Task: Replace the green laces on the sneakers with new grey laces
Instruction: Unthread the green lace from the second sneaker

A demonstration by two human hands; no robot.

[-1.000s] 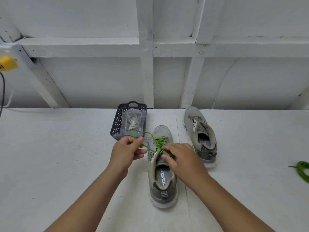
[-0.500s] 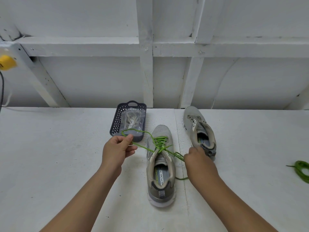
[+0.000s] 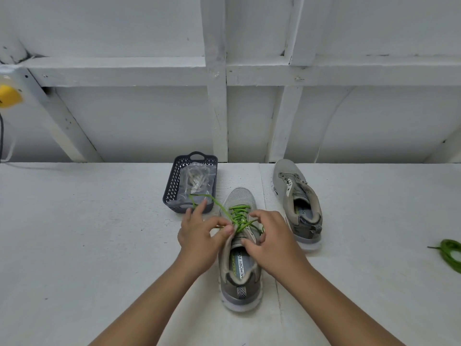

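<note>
White-painted plank wall behind white tabletop (image 3: 74,233). Centre, near grey sneaker (image 3: 240,248), light and soft-sided, part-threaded with green lace (image 3: 238,216): thin, limp, best pulled close to each eyelet. Left hand (image 3: 203,236) pinching lace; right hand (image 3: 270,239) curled at tongue, grip unclear. Behind, bagged grey laces (image 3: 197,182) in basket (image 3: 172,193).

I take this for a bare workshop or shed; a white-painted timber-framed wall (image 3: 217,101) rises directly behind the white bench (image 3: 87,233); I cannot tell more.

Basket (image 3: 174,193) just left of laced sneaker (image 3: 239,270)
</note>
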